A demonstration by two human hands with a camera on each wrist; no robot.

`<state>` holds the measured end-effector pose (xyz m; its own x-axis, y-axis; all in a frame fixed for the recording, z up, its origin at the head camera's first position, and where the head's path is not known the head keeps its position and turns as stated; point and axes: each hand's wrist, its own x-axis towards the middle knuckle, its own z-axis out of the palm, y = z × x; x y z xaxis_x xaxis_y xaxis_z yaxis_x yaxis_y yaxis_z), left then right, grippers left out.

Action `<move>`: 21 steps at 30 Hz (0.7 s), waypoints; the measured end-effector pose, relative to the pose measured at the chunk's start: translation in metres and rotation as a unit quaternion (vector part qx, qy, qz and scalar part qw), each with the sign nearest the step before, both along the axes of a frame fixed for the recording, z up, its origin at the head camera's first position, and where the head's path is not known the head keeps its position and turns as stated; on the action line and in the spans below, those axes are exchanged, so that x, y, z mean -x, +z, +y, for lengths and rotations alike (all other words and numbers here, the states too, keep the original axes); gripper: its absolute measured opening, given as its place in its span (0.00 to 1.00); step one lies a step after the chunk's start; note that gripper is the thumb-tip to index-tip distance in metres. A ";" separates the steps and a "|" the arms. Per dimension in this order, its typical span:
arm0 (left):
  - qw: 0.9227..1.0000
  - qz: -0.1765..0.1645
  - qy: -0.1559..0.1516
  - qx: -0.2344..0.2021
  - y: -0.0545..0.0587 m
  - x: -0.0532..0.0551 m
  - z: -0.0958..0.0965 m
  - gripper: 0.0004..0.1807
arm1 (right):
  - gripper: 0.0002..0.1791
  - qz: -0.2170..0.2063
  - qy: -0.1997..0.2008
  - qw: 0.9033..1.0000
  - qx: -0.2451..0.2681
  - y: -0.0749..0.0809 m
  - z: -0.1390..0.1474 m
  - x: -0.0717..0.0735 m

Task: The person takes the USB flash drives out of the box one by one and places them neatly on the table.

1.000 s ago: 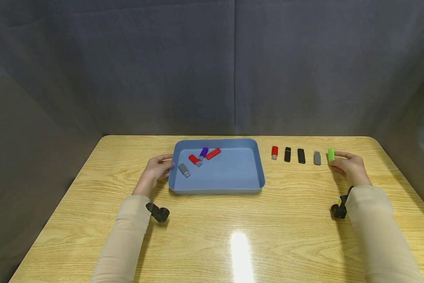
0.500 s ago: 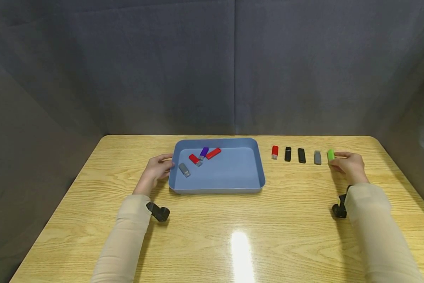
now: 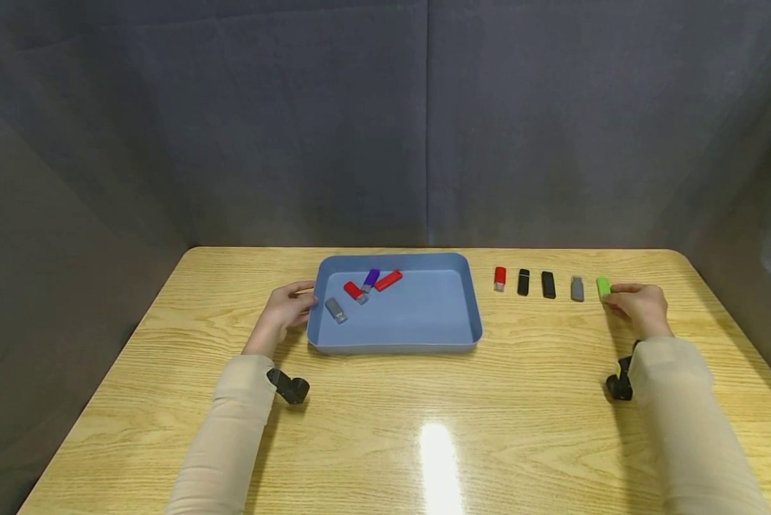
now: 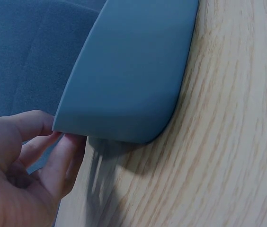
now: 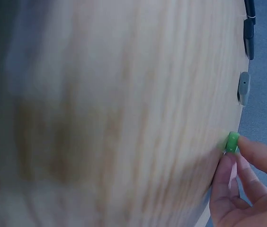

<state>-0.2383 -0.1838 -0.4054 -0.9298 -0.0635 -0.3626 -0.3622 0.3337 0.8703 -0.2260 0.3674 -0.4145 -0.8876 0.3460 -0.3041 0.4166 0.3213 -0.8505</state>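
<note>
Now the green stick (image 3: 603, 287) lies slightly nearer the person than a second ago, about level with the grey stick (image 3: 577, 289). The right hand (image 3: 643, 307) pinches it, thumb and finger closed; the left hand (image 3: 283, 308) grips the tray (image 3: 418, 318) by its left rim.

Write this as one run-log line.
left hand: holds blue tray | right hand: pinches green USB stick | in tray: four USB sticks | on table: four others
</note>
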 end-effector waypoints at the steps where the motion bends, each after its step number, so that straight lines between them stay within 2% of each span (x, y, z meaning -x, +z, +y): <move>1: 1.000 0.000 -0.001 -0.001 0.000 0.000 0.000 0.26 | 0.26 0.001 0.001 1.000 0.002 0.000 0.000 0.000; 7: 1.000 0.000 -0.001 -0.002 0.000 0.000 0.000 0.26 | 0.16 0.022 0.004 0.999 0.033 0.000 0.001 -0.003; 11: 1.000 -0.001 0.000 0.001 0.001 -0.001 0.001 0.26 | 0.08 0.032 -0.020 0.997 0.072 0.003 0.002 -0.003; 15: 1.000 -0.002 0.001 0.003 0.001 0.000 0.002 0.26 | 0.04 0.042 -0.046 0.993 0.104 0.009 -0.001 0.000; 19: 1.000 -0.001 0.004 0.001 -0.001 0.001 0.002 0.26 | 0.08 0.070 -0.026 0.990 0.117 0.020 -0.011 0.003; 21: 1.000 0.000 0.005 0.001 -0.001 0.001 0.001 0.27 | 0.09 0.086 0.001 0.990 0.109 0.026 -0.018 0.004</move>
<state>-0.2390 -0.1824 -0.4067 -0.9293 -0.0728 -0.3620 -0.3648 0.3314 0.8701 -0.2302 0.3491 -0.3889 -0.9333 0.2868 -0.2160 0.2593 0.1220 -0.9581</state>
